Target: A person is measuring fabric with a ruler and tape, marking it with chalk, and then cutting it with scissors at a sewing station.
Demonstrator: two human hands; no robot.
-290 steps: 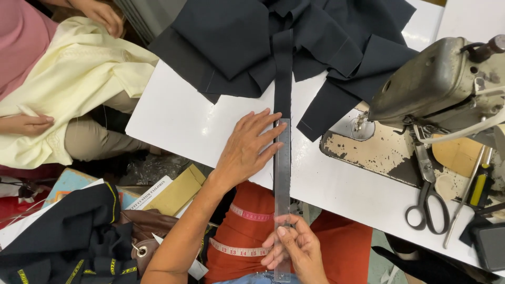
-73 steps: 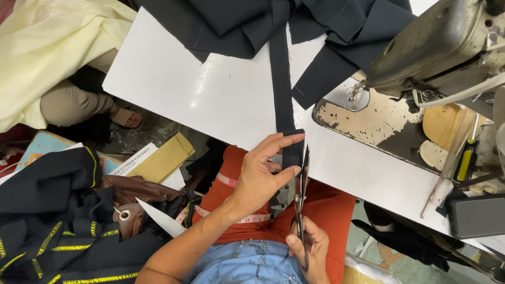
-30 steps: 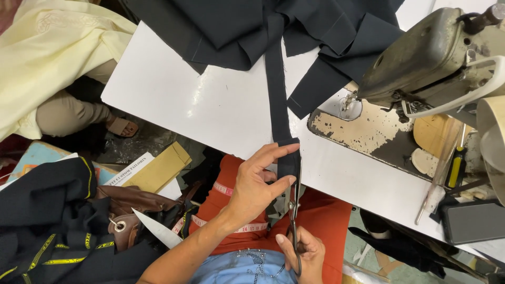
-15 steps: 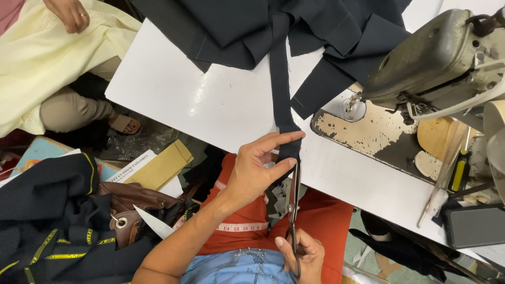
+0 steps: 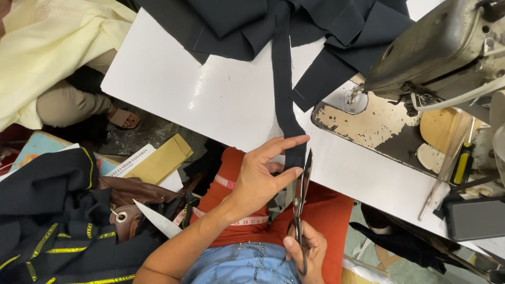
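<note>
A white desk (image 5: 210, 100) fills the middle of the view, its near edge running from nine o'clock down toward four o'clock. Dark cloth pieces (image 5: 236, 21) are heaped at twelve o'clock, and from them a long dark strip (image 5: 284, 105) runs straight down toward the desk's near edge. The left hand (image 5: 260, 176), just below centre, pinches the strip's lower end between thumb and forefinger, the other fingers spread loosely. The right hand (image 5: 307, 252), at six o'clock, is closed through the handles of a pair of scissors (image 5: 301, 194), whose blades point upward, nearly closed, just beside the strip's end. A worn sewing machine (image 5: 436, 52) sits at two o'clock on a chipped, rust-stained metal plate (image 5: 368, 126), with a screwdriver (image 5: 463, 163) and a dark phone (image 5: 476, 218) at three to four o'clock. A pink tape measure (image 5: 231, 184) lies across the orange lap. At ten o'clock pale yellow cloth (image 5: 47, 47) covers a seated person's legs, a sandalled foot (image 5: 123, 118) showing. On the floor at eight o'clock lie a dark garment with yellow trim (image 5: 47, 231), a brown bag (image 5: 126, 200) and a tan envelope (image 5: 158, 163).
</note>
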